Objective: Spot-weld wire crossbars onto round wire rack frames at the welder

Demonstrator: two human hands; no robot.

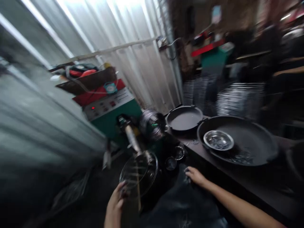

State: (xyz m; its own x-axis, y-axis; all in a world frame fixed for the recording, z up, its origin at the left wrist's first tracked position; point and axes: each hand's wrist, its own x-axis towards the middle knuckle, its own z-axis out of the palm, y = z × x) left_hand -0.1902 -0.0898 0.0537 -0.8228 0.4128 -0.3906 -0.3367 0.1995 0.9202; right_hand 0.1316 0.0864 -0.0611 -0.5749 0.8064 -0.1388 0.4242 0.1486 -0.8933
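My left hand is closed on the near-left edge of a round wire rack, which has thin bars across its ring. The rack is tilted under the pale rod-like arm of a green machine. My right hand has its fingers pinched together over the dark cloth on my knee. Small shiny bits seem to lie at its fingertips, but blur hides what they are. Two small round dishes stand just beyond my knee.
To the right, a large dark pan holds a steel bowl and loose small metal pieces. A smaller pan stands behind it. Stacked wire racks rise at the back. A corrugated metal wall closes off the left.
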